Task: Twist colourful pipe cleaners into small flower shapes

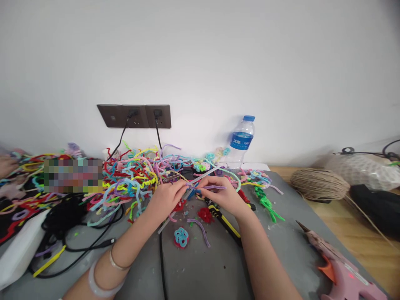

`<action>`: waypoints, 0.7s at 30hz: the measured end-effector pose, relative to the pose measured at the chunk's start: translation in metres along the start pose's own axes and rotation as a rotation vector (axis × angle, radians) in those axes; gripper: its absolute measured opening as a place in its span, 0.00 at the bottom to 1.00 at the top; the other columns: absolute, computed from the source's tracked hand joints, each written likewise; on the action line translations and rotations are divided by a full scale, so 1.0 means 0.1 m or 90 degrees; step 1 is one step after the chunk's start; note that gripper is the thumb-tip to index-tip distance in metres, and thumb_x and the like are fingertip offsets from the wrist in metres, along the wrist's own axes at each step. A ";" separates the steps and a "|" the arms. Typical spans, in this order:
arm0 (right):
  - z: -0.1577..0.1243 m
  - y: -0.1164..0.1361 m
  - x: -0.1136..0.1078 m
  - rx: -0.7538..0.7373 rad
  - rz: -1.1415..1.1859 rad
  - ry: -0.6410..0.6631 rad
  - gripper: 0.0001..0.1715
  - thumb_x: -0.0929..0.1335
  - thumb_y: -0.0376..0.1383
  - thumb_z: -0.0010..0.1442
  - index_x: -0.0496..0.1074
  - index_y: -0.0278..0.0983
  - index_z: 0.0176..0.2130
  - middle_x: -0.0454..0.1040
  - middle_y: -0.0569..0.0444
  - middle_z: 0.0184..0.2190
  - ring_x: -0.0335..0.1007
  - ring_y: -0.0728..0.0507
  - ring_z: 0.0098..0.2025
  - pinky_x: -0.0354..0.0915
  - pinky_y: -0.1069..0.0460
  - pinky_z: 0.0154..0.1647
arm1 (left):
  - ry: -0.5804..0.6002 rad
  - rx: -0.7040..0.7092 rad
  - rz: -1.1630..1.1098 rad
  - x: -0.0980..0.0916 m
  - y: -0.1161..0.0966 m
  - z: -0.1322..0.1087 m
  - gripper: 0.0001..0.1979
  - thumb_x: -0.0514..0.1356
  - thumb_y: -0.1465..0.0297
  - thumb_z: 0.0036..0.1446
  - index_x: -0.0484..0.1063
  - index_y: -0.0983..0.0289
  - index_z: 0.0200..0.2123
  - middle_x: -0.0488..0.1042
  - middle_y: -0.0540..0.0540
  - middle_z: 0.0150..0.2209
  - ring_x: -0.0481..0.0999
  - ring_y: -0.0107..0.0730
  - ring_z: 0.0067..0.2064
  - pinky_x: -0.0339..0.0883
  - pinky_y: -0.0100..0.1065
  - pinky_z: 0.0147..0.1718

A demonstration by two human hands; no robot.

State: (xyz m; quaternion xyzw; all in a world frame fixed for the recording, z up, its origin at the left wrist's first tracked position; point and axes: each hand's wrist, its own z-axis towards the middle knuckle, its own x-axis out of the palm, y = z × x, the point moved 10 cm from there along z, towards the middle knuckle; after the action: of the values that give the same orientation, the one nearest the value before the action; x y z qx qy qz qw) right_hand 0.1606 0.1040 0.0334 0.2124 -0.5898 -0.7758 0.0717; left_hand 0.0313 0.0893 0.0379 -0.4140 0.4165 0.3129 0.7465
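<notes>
My left hand point(168, 200) and my right hand point(220, 193) meet over the table's middle, both closed in a pinch. Between their fingertips runs a purple pipe cleaner point(215, 187), its loose end poking out past my right fingers. A small blue piece point(195, 192) shows at the fingertips; its exact shape is partly hidden. Long translucent sticks point(204, 176) cross near the fingers, and I cannot tell whether they are touched. Below lie a blue coiled flower point(181, 236) with a red edge, a red fuzzy piece point(205, 215) and yellow-black handled pliers point(226, 223).
A heap of colourful pipe cleaners point(131, 166) spreads along the wall. A water bottle point(242, 139) stands behind my right hand. A pink glue gun point(346, 266) lies front right, twine point(318, 184) beyond it. Black cables point(162, 266) cross the table. Another person's hand point(8, 165) shows far left.
</notes>
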 end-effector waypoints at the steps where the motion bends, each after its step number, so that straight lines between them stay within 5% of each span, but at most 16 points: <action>1: -0.01 0.03 0.00 -0.002 -0.023 0.001 0.09 0.70 0.39 0.58 0.75 0.35 0.30 0.74 0.54 0.25 0.69 0.47 0.27 0.64 0.53 0.28 | 0.014 0.004 0.057 0.02 -0.02 0.00 0.13 0.50 0.66 0.67 0.74 0.62 0.42 0.77 0.53 0.28 0.76 0.35 0.28 0.57 0.30 0.28; 5: 0.00 0.12 0.08 -0.007 -0.135 0.016 0.07 0.69 0.37 0.59 0.74 0.36 0.31 0.74 0.54 0.26 0.67 0.48 0.24 0.62 0.53 0.25 | 0.092 0.002 0.175 0.12 -0.06 -0.02 0.14 0.50 0.66 0.68 0.75 0.63 0.40 0.78 0.55 0.26 0.77 0.38 0.28 0.55 0.30 0.26; 9: 0.01 0.22 0.14 -0.040 -0.192 0.047 0.07 0.69 0.36 0.59 0.74 0.36 0.31 0.72 0.55 0.25 0.63 0.49 0.25 0.58 0.54 0.26 | 0.149 0.021 0.078 0.16 -0.12 -0.05 0.13 0.53 0.66 0.66 0.76 0.64 0.35 0.76 0.53 0.24 0.74 0.33 0.26 0.52 0.29 0.25; 14: -0.12 0.11 0.28 0.032 0.084 0.228 0.13 0.72 0.43 0.58 0.73 0.35 0.31 0.72 0.55 0.28 0.65 0.48 0.29 0.62 0.53 0.30 | 0.354 0.138 -0.237 0.27 -0.39 -0.21 0.11 0.57 0.68 0.62 0.76 0.65 0.30 0.64 0.46 0.19 0.60 0.22 0.21 0.49 0.26 0.22; 17: -0.17 0.04 0.37 0.050 0.203 0.270 0.16 0.75 0.44 0.53 0.72 0.35 0.28 0.71 0.57 0.25 0.64 0.49 0.27 0.61 0.54 0.29 | 0.472 0.163 -0.375 0.28 -0.52 -0.32 0.13 0.57 0.65 0.61 0.76 0.66 0.29 0.58 0.44 0.17 0.55 0.21 0.20 0.48 0.25 0.20; 21: -0.07 -0.01 0.39 0.007 0.309 0.195 0.17 0.77 0.43 0.50 0.70 0.36 0.27 0.70 0.57 0.25 0.64 0.50 0.27 0.61 0.54 0.29 | 0.430 0.118 -0.476 0.19 -0.47 -0.27 0.15 0.57 0.62 0.61 0.77 0.67 0.31 0.64 0.47 0.20 0.59 0.22 0.22 0.53 0.24 0.21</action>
State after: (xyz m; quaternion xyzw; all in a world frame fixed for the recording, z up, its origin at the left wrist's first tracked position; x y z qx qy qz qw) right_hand 0.1291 0.0837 0.0212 0.1802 -0.6101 -0.6913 0.3426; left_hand 0.0686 0.0465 0.0297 -0.5447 0.4843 -0.1649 0.6645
